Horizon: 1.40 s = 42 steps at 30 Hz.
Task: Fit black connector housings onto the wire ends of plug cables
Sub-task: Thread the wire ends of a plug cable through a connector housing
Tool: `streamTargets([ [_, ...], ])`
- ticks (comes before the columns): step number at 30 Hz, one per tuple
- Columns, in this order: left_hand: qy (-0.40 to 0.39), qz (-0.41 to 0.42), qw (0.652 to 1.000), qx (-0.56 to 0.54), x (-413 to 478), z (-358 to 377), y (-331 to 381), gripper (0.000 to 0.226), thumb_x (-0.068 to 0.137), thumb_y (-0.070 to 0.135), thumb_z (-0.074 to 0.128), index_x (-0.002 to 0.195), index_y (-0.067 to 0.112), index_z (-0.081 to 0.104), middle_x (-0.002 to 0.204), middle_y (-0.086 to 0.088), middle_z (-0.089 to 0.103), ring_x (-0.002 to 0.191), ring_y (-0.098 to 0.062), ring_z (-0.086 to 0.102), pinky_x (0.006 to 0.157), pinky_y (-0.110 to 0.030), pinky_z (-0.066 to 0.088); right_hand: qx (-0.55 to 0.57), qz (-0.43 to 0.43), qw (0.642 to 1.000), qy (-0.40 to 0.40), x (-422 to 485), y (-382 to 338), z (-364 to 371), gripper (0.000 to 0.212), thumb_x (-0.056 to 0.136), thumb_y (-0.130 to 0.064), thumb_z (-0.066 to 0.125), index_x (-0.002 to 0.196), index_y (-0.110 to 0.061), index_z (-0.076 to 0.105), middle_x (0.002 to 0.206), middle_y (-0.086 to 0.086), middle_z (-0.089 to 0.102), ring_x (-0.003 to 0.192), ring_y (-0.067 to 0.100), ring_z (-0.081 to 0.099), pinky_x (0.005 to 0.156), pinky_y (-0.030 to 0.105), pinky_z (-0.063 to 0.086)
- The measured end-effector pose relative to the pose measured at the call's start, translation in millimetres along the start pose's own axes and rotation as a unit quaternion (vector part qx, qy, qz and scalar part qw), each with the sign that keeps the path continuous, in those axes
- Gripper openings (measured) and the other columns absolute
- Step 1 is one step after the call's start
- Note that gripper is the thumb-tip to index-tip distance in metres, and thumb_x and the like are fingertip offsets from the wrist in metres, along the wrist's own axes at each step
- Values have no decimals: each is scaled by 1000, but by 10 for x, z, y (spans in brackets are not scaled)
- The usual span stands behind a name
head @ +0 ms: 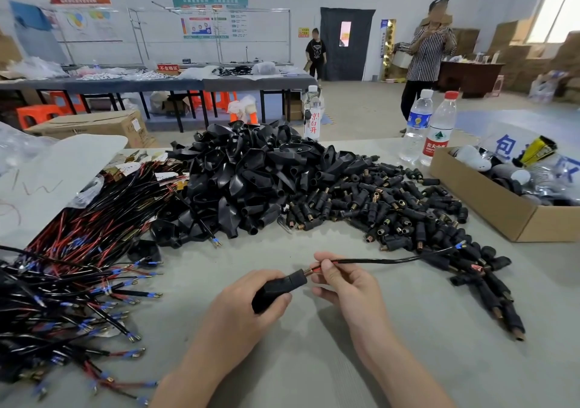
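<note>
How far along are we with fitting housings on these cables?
Finished cables: cannot tell. In hand: left hand grips one black plastic connector housing; right hand pinches a black cable's red wire at its brass mouth. Left: the red-and-black cable bundle, the loose housing heap.

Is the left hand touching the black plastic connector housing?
Touching. The head view shows the left hand gripping the black plastic connector housing, curled round it.
</note>
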<state>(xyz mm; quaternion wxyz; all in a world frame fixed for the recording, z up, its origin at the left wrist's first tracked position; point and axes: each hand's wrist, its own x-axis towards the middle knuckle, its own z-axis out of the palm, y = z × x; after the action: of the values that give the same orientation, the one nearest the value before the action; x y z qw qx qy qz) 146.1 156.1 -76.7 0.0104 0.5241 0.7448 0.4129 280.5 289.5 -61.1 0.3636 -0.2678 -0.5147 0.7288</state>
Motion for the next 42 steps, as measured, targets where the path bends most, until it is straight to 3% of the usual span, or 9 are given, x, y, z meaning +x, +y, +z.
streamTargets([
  [6,5,2,1000,15,-1,6,-1,27,82,52,58,108,49,53,100,27,62,92,0,59,81,-21,45,-47,-22,999,10,-6,7,-10,18,98,-9,58,97,-15,75,81,-2,76,77,8,69,69,21,57],
  [14,5,13,1000,20,5,-1,0,23,85,48,60,107,44,58,97,23,60,89,-3,58,79,-24,46,-21,-13,1000,9,3,5,-19,17,99,-9,56,99,-9,73,79,3,75,73,12,67,67,21,56],
  [20,36,28,998,47,-35,-50,54,27,87,48,58,107,34,66,97,20,57,91,-6,56,83,-37,49,12,10,1000,-3,-55,-18,-8,16,97,-12,58,101,-9,73,91,12,76,81,19,73,66,22,57],
  [24,29,30,996,81,-151,-230,69,26,89,53,53,111,41,60,99,21,55,93,-5,53,83,-36,48,22,33,999,-34,-152,-60,92,18,95,-17,59,105,-9,72,97,14,76,86,23,74,65,23,57],
  [27,52,24,992,112,-290,-553,-8,27,89,55,52,112,43,58,102,23,56,96,-4,53,84,-33,49,5,41,997,-71,-267,-82,341,19,96,-20,58,102,-10,72,94,9,77,79,20,75,60,23,57],
  [31,86,45,973,207,-463,-1197,-204,34,88,49,55,108,27,69,105,12,64,100,-16,60,91,-38,48,-24,55,988,-145,-483,-59,877,23,99,-22,55,99,-8,73,87,3,77,67,16,72,56,22,55],
  [34,106,64,958,260,-576,-1769,-329,35,87,47,55,111,25,70,108,14,66,107,-10,57,99,-27,38,-40,51,979,-194,-646,-49,1336,25,99,-27,55,96,-9,73,88,3,76,68,14,69,59,24,57],
  [39,117,72,917,374,-642,-2765,-437,33,89,44,59,117,26,65,118,10,66,116,-18,58,102,-45,44,-14,74,961,-266,-845,-126,2141,32,102,-33,51,112,-5,63,90,2,75,71,16,66,63,28,57],
  [42,111,-32,885,451,-491,-3413,-553,40,86,23,75,125,20,66,135,-5,62,133,-34,49,113,-56,35,-10,107,939,-326,-921,-214,2499,34,102,-39,48,121,-11,55,95,3,72,69,16,65,67,30,57],
])
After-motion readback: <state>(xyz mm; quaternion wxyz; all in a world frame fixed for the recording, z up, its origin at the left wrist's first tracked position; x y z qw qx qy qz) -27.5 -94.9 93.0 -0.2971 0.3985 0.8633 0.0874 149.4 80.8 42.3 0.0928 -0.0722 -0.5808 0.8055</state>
